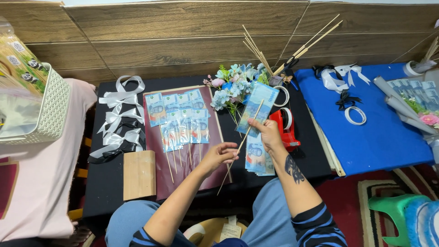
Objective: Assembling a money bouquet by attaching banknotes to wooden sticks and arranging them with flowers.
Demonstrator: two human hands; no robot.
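We wear a dark navy top with blue stripes, sleeves pushed up past the elbows, and light blue jeans. A dark tattoo marks our right forearm (292, 169).

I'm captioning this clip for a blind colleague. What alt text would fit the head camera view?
Seen from above, a person's right hand holds a blue banknote against a thin wooden skewer that the left hand steadies over a black table. Finished notes on sticks, white ribbon bows, artificial flowers and a red tape dispenser lie around.
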